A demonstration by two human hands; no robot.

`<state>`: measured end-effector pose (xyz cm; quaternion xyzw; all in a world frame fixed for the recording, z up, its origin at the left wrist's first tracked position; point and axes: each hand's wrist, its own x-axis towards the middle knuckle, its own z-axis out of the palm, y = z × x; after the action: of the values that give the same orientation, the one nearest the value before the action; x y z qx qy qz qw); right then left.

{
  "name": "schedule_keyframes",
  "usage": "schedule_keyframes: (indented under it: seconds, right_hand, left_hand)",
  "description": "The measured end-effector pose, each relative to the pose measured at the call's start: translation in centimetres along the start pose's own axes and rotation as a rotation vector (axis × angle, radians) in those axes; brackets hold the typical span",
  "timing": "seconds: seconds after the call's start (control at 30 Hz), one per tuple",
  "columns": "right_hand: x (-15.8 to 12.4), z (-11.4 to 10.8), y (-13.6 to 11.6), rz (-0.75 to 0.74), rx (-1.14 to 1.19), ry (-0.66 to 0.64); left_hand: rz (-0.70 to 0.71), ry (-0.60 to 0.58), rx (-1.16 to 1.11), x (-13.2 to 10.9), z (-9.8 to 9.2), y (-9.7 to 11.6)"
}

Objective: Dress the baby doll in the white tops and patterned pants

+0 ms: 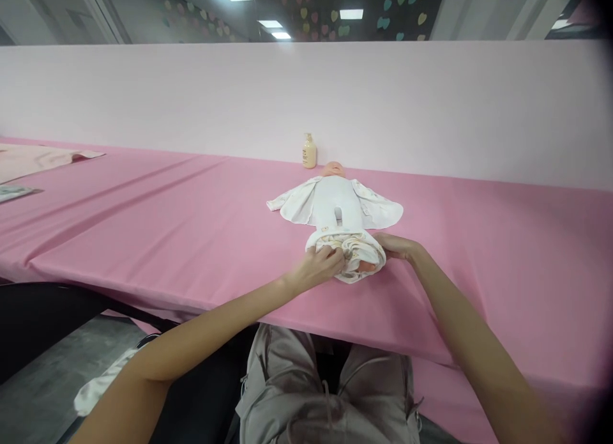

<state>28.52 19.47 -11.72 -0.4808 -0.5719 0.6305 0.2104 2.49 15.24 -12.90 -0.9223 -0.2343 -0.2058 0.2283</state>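
A baby doll [334, 168] lies on its back with its head toward the wall. On its upper body are a white bodysuit [338, 198] and an outer top [383, 207] spread out at the sides. White patterned baby pants [354, 243] are bunched around its lower legs, with a bit of skin-coloured foot showing through. My left hand [322, 265] is closed, pinching the gathered fabric at the pants' left side. At their right edge is my right hand [396, 245], its fingers bent around the cloth and the fingertips partly hidden by it.
The doll lies on a pink-covered table [191, 227]. A yellow pump bottle [309, 153] stands behind its head, against the white wall [215, 99]. Folded pink cloth [38, 160] lies far left. A black chair [71, 316] is by the front left edge.
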Motion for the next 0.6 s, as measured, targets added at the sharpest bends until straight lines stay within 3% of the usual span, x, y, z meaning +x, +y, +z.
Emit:
schedule_keyframes:
  seconds: [0.07, 0.13, 0.27, 0.37, 0.6]
  right_hand:
    - [0.1, -0.2, 0.4, -0.094, 0.023, -0.022]
    - [0.3, -0.3, 0.6, -0.171, 0.072, 0.039]
    - [1.6, -0.4, 0.3, -0.160, 0.183, 0.294]
    - [3.1, -0.4, -0.5, -0.163, 0.246, 0.402]
    - [6.9, -1.4, -2.5, -0.268, 0.112, 0.786]
  left_hand:
    - [0.053, 0.005, -0.028, -0.1, -0.6, -0.4]
    - [0.121, 0.031, -0.011, -0.3, -1.2, -0.8]
    - [0.239, 0.087, 0.141, -1.1, -2.0, -1.4]
    - [0.298, 0.157, 0.279, -1.5, -2.1, -1.7]
    - [0.337, 0.270, 0.334, -1.8, -3.4, -2.3]
